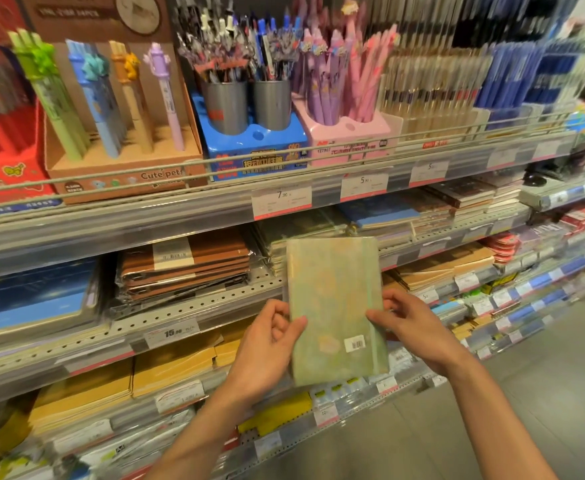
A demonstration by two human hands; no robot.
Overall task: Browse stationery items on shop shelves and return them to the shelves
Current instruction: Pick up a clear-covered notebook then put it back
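Observation:
A pale green notebook [336, 306] in clear wrap, with an elastic band down its right side and a barcode sticker near its lower right corner, is held upright in front of the shelves. My left hand [270, 344] grips its left edge, thumb on the cover. My right hand [412, 323] grips its right edge. Behind the notebook's top lies a stack of similar wrapped notebooks [301, 230] on the second shelf.
The top shelf [111, 220] carries pen displays: a cardboard box of animal pens [111, 109], grey cups in a blue stand [249, 109], pink pens [343, 81]. Brown notebooks [187, 265], blue pads [31, 296] and yellow envelopes [166, 368] fill lower shelves. Grey floor [543, 375] lies right.

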